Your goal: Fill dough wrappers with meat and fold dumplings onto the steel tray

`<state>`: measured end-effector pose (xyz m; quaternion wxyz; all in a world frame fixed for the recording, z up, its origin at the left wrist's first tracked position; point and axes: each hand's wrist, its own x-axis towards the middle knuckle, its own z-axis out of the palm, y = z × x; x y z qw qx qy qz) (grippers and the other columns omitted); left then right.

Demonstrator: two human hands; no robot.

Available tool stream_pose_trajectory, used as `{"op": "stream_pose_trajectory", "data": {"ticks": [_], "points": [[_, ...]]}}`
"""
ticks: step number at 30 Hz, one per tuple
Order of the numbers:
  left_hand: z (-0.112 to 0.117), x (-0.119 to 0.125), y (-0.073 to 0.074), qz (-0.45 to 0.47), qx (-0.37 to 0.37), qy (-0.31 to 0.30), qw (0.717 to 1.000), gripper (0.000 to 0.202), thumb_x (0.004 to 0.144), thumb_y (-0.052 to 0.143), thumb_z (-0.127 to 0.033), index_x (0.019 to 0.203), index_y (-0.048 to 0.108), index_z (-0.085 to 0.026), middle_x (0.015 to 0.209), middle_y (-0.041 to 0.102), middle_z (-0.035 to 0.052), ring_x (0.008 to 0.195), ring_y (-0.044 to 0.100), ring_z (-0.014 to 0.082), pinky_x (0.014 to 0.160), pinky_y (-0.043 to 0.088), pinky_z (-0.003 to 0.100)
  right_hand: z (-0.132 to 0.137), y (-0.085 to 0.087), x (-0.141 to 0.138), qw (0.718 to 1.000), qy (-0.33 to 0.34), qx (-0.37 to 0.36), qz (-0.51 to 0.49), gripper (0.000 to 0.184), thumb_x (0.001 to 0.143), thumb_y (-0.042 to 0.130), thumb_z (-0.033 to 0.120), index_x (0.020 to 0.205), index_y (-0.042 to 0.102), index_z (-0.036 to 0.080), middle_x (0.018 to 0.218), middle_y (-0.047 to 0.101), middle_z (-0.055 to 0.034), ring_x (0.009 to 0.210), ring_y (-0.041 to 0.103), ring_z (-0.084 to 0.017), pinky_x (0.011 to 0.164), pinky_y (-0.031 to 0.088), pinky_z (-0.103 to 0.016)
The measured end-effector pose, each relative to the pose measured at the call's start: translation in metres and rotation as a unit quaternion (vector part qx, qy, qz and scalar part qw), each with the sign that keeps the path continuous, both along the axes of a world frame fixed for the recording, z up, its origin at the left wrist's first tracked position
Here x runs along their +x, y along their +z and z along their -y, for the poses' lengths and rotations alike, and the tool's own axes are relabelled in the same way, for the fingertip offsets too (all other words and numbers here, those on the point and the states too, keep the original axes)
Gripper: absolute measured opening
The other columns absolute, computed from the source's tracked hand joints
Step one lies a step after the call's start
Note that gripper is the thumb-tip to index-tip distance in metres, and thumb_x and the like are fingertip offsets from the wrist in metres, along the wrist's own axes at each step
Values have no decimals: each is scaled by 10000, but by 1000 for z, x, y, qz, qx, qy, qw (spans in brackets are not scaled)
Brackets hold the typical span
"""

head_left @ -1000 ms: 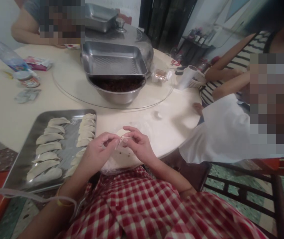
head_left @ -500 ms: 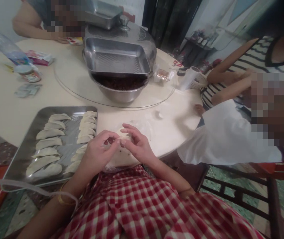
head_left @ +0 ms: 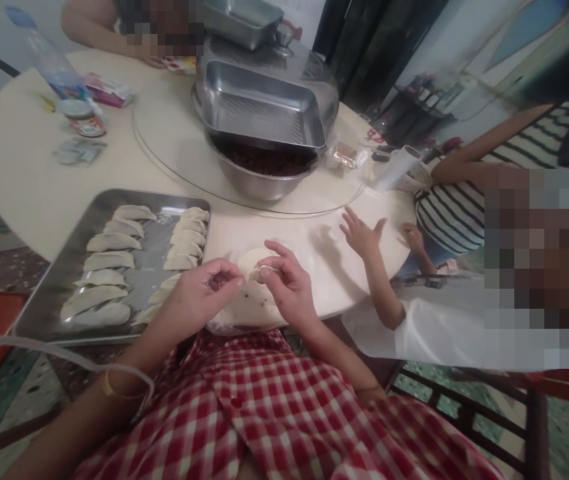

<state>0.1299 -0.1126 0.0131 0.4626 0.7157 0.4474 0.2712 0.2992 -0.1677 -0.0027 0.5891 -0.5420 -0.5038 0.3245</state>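
Pale, flat dough [head_left: 253,256] shows behind and between my hands, above a plastic-covered spot at the table's front edge. My left hand [head_left: 209,287] is closed in a pinch at its left side; what lies between the fingertips is hidden. On the right, thumb and fingers of my right hand [head_left: 288,283] pinch a small whitish edge of dough. Dark specks dot the surface just below. Left of my hands, a metal tray [head_left: 129,273] holds two rows of folded dumplings [head_left: 109,260], and my left forearm passes over its lower right corner.
A metal bowl of dark filling [head_left: 264,180] stands ahead, partly covered by a rectangular metal pan [head_left: 264,107]. Another person's spread hand [head_left: 362,233] reaches over the table at right. A bottle [head_left: 54,63] and jar [head_left: 83,119] stand far left; a plastic roll [head_left: 398,168] lies right.
My hands have moved slightly apart, and the flat dough shows more. At right, another person's arm has stretched out over the table with fingers spread. The view has shifted left.
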Motion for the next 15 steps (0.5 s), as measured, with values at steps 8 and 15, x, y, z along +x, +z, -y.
{"op": "stream_pose_trajectory", "data": {"ticks": [8, 15], "points": [[-1, 0, 3, -16, 12, 8, 1000, 208, 792, 573, -391, 756, 678, -215, 584, 568, -43, 500, 431, 114, 458, 342, 231, 1, -2, 1, 1000, 11, -7, 3, 186, 833, 648, 416, 853, 696, 237, 1266, 615, -94, 1232, 567, -235, 881, 551, -358], [-7, 0, -7, 63, -74, 3, 995, 213, 768, 596, -397, 691, 648, -205, 600, 602, -29, 542, 519, 129, 495, 412, 224, 6, 1, 3, 999, 21, -30, 11, 221, 830, 643, 467, 830, 685, 250, 1274, 616, -85, 1267, 538, -244, 918, 529, -382]]}}
